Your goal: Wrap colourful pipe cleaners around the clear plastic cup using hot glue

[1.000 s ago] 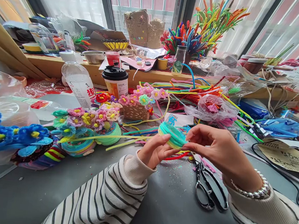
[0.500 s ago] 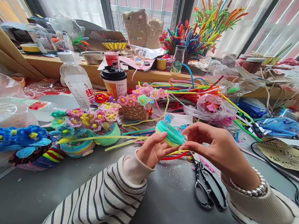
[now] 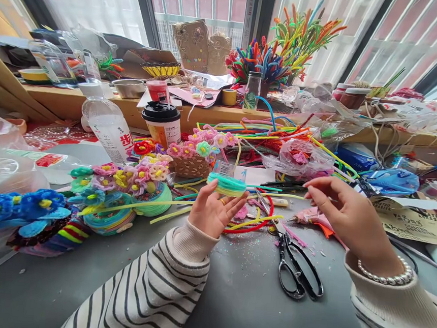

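My left hand (image 3: 214, 209) holds a small coiled pipe-cleaner ring (image 3: 226, 184), turquoise above and pale yellow below, between the thumb and fingers. The palm faces up, and the ring is seen almost edge-on. To the right, in the air, is my right hand (image 3: 339, 210), apart from the ring. Its thumb and index fingertips come close together; anything between them is too small to make out. Partly behind this hand lies a pink glue gun (image 3: 315, 217). Black-handled scissors (image 3: 297, 263) rest on the grey table (image 3: 244, 309), and a red pipe cleaner (image 3: 251, 230) curves behind them.
Pipe-cleaner flower pots (image 3: 110, 216) and blue flowers (image 3: 27, 201) stand at left. Behind are a plastic bottle (image 3: 107, 123), a black-lidded cup (image 3: 163, 123) and a pink flower basket (image 3: 191, 166). Loose pipe cleaners (image 3: 252, 128) pile up at the back; sandpaper (image 3: 412, 222) lies right.
My right hand has left the ring and moved to the right. My left hand has shifted slightly left and tilted the ring edge-on. The glue gun has come into view.
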`<state>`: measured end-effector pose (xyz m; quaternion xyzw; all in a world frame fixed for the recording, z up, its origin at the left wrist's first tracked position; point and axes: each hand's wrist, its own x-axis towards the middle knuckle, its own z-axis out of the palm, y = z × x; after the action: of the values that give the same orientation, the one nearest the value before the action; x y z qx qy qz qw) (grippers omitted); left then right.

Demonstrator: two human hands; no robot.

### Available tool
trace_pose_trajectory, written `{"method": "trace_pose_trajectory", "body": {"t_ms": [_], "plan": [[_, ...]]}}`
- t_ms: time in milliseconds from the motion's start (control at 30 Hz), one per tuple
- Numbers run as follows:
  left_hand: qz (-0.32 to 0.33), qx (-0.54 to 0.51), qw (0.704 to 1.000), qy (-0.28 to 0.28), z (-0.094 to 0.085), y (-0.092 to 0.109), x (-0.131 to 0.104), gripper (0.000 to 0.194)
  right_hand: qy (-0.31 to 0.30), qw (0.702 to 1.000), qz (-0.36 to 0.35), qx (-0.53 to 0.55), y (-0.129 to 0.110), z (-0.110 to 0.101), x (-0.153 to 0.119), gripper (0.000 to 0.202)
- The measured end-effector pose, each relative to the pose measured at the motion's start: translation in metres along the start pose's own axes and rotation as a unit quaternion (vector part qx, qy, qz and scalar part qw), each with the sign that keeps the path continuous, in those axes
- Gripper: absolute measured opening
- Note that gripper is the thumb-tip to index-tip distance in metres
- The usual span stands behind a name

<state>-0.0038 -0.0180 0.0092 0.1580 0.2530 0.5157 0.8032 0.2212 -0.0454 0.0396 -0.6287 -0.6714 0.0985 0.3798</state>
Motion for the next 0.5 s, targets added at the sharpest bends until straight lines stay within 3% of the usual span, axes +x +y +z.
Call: {"method": "trace_pose_trajectory", "body": {"t_ms": [100, 200, 267, 367, 500], "plan": [[0.007, -0.004, 1.000, 0.008, -0.001, 0.000, 0.000, 0.047, -0.012, 0.985, 0.037, -0.171, 0.042, 0.000, -0.017, 0.029], [0.011, 0.003, 1.000, 0.000, -0.002, 0.000, 0.000, 0.046, -0.043, 0.931, 0.016, -0.363, 0.080, -0.003, -0.033, 0.039], [0.016, 0.007, 1.000, -0.006, -0.003, 0.000, 0.001, 0.045, -0.058, 0.899, 0.034, -0.433, 0.096, -0.004, -0.038, 0.044], [0.026, 0.009, 1.000, 0.004, -0.003, 0.000, 0.001, 0.044, -0.125, 0.884, 0.078, -0.444, 0.108, -0.001, -0.036, 0.048], [0.040, -0.005, 0.999, 0.024, -0.002, 0.000, 0.002, 0.037, -0.170, 0.897, 0.106, -0.394, 0.110, 0.009, -0.024, 0.049]]}}
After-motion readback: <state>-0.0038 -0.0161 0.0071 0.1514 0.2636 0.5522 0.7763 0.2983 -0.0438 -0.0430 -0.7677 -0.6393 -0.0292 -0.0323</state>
